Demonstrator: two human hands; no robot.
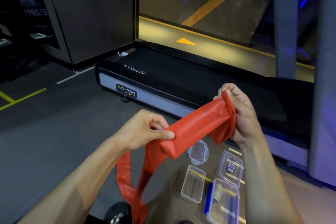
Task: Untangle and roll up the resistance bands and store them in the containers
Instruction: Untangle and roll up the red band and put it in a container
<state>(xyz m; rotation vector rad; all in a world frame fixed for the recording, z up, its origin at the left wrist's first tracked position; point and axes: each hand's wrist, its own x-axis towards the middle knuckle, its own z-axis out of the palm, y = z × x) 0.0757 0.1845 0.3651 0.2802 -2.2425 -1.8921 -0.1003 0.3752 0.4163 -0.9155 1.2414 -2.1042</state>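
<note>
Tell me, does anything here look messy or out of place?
Only the red band: both hands hold it up bunched and creased, and its loose tails hang twisted toward the floor. The clear containers sit in order on the floor.

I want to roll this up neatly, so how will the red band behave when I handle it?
The red band is probably very floppy: between the left hand and right hand it creases, and its free end hangs limp. It looks thin and light, so it likely folds easily but may unroll if released.
</note>
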